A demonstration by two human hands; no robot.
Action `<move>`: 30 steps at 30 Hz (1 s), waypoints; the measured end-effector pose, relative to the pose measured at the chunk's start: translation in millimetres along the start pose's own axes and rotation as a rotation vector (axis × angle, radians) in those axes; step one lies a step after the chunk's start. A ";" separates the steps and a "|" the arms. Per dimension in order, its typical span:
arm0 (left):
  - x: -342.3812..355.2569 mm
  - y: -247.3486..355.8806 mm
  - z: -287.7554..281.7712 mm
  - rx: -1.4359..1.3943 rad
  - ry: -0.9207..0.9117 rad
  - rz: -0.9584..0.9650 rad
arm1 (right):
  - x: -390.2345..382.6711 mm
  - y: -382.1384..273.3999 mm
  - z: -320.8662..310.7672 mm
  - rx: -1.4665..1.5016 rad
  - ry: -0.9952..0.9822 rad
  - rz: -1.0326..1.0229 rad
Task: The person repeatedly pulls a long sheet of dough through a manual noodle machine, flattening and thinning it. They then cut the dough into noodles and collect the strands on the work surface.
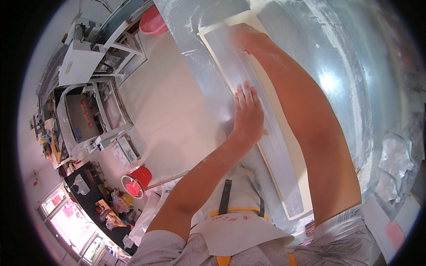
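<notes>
A long flat grey strip (277, 155), like a wide straightedge, lies lengthwise over a cream-coloured sheet (290, 144) that looks like rolled dough. Pale margins of the sheet show along both sides of the strip. My left hand (248, 111) rests flat on the strip near its middle, fingers stretched out and pointing away from me. Up at the far end, my right hand (248, 37) is over the strip and sheet. Its fingers are blurred and partly hidden, so whether it holds anything is unclear. Both lie on a metal table (306, 53) streaked with white powder.
Crumpled clear plastic (394, 155) sits at the table's right. Left, on the floor, stand a red bucket (138, 177) and a machine with a metal frame (95, 111). A pink basin (153, 21) is at the far left; a cluttered black shelf (91, 195) stands near the window.
</notes>
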State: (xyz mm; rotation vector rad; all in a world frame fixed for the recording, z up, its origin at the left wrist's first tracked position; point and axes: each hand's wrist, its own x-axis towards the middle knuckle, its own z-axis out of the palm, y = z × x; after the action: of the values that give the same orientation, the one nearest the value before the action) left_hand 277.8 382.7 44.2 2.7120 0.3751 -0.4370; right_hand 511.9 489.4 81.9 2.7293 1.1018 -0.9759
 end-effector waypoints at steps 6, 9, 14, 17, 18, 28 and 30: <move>0.2 2.3 3.5 0.049 0.023 0.013 | -25.7 13.9 16.6 -0.001 0.005 -0.016; 3.7 3.7 6.3 0.101 0.006 0.004 | -38.8 23.6 27.9 0.074 0.028 -0.038; 5.5 8.6 0.6 0.153 -0.066 -0.003 | -63.1 45.8 58.4 0.144 0.044 -0.068; 3.8 17.3 -9.9 0.245 -0.120 0.031 | -81.4 58.1 81.6 0.118 0.111 -0.091; 3.9 18.8 -11.7 0.245 -0.142 0.024 | -89.4 60.7 87.8 0.131 0.105 -0.083; 5.5 4.1 14.2 0.177 -0.031 0.078 | -182.2 95.8 147.4 0.264 0.107 -0.026; 4.5 8.2 12.8 0.189 -0.033 0.051 | -205.5 103.0 156.6 0.282 0.102 0.000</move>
State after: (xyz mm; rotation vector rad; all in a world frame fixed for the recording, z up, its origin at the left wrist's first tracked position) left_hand 281.3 371.2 33.9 2.8857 0.2671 -0.5261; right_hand 380.2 246.0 53.9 3.0323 1.0509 -1.0786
